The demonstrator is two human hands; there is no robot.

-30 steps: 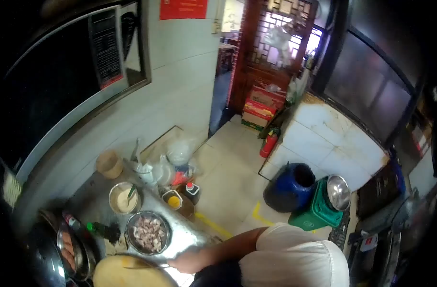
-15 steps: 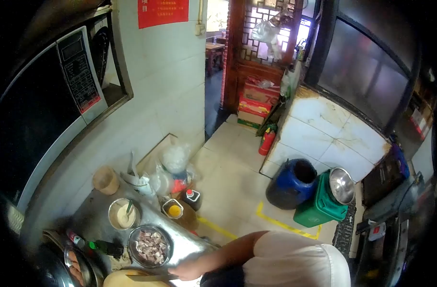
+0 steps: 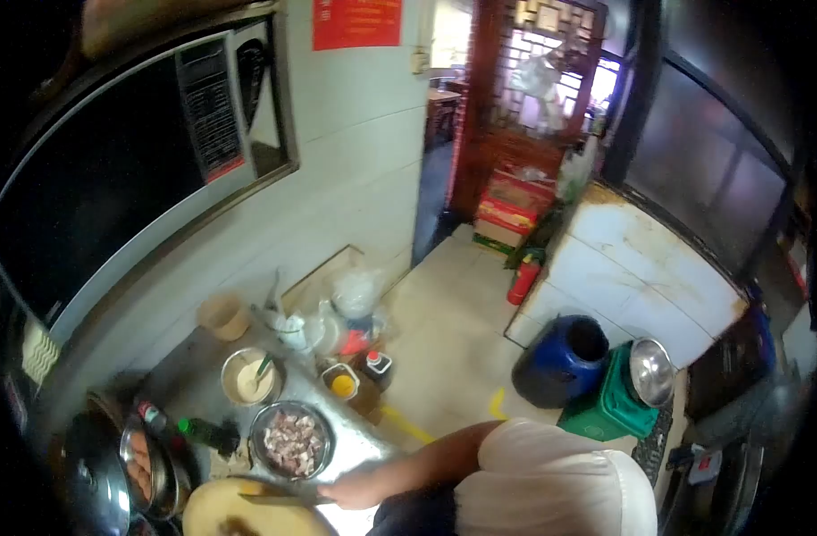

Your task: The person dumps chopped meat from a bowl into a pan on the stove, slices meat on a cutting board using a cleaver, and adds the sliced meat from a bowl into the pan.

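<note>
My right hand (image 3: pixel 353 491) is closed around the handle of a kitchen knife (image 3: pixel 279 499), whose blade reaches left over a round cutting board (image 3: pixel 207 509). Something dark and blurred lies on the board at the bottom edge. Just beyond the board, a metal bowl (image 3: pixel 292 439) holds cut pieces of raw meat. Farther back stands a metal pot (image 3: pixel 229 380) with a pale mixture and a green-handled utensil in it. A dark bottle with a green cap (image 3: pixel 207 432) is left of the meat bowl. My left hand is out of view.
At left stands a pan (image 3: pixel 156 489) of brownish pieces. Past the counter (image 3: pixel 359 442) are plastic bags (image 3: pixel 355 290) and a container of yellow contents (image 3: pixel 342 384). A blue barrel (image 3: pixel 551 366), a green bin (image 3: pixel 609 402) and a fire extinguisher (image 3: pixel 523 281) stand on the floor.
The view has shifted, so the scene sits farther right and more of the cutting board shows. My right hand still holds the knife at the board's edge.
</note>
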